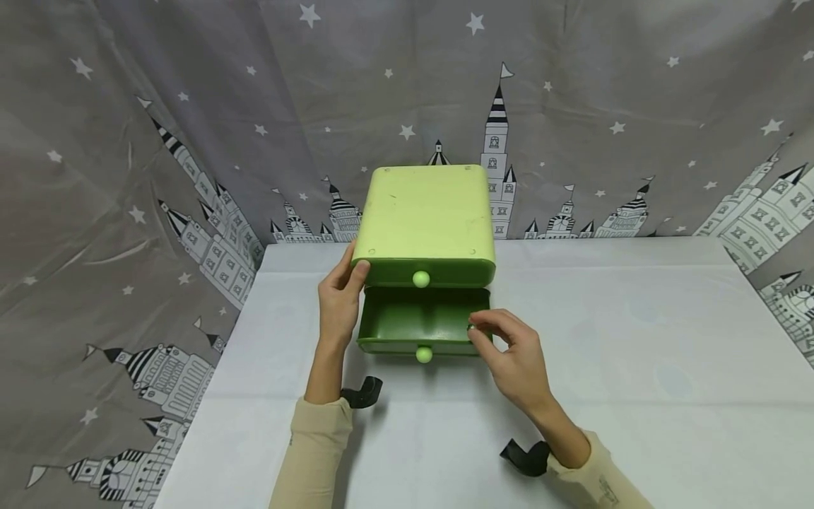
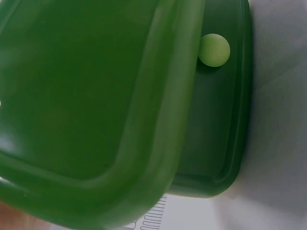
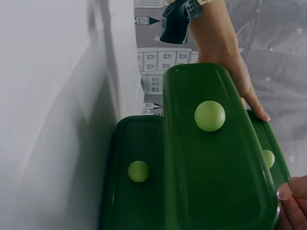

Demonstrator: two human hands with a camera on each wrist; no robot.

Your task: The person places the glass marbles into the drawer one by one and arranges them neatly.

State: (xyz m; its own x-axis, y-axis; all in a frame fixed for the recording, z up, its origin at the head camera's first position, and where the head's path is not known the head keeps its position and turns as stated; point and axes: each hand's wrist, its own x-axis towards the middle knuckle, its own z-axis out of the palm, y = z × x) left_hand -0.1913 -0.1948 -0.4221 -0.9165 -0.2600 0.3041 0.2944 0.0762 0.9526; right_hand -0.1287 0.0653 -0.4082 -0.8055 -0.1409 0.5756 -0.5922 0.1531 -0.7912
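A small green drawer cabinet (image 1: 422,212) with a pale lime top and round knobs stands on the table. Its middle drawer (image 1: 394,314) is pulled out and looks bare inside in the head view. At the cabinet's upper left front corner, my left hand (image 1: 339,300) holds on, thumb on the front and fingers along the side. Over the right end of that drawer, my right hand (image 1: 518,357) pinches a tiny shiny object (image 3: 284,192) between thumb and fingertips; its kind is too small to tell. The top drawer (image 1: 388,272) and the bottom drawer (image 3: 134,143) are closed.
White cloth (image 1: 636,353) covers the table. A grey curtain (image 1: 407,85) printed with castles and stars hangs behind and at the sides. Black straps (image 1: 362,393) hang from both wrists.
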